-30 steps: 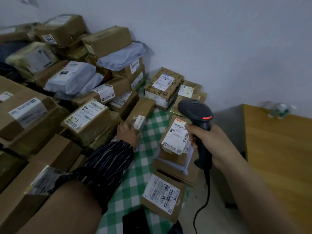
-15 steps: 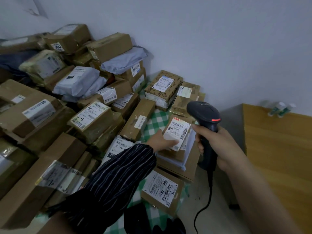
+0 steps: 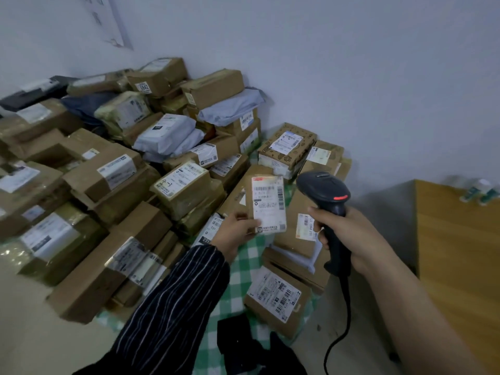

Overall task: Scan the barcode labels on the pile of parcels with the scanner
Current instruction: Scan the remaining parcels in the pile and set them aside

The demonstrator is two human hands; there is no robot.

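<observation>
Brown cardboard, small and flat: the parcel (image 3: 263,207) is held clear of the pile, upright, with its white barcode label (image 3: 269,201) facing the camera. The left hand (image 3: 234,233) pinches it at the lower left corner, thumb on the front and fingers behind. The black scanner (image 3: 324,190) stands just beside the parcel's right edge, its head level with the upper half of the label and not touching the parcel. The right hand (image 3: 347,236) is wrapped round the scanner's handle, and the cable (image 3: 347,307) hangs below. The pile of parcels (image 3: 113,185) lies to the left and behind on a green checked cloth (image 3: 251,255), against the wall (image 3: 351,77). A wooden table (image 3: 460,253) stands at the right.
</observation>
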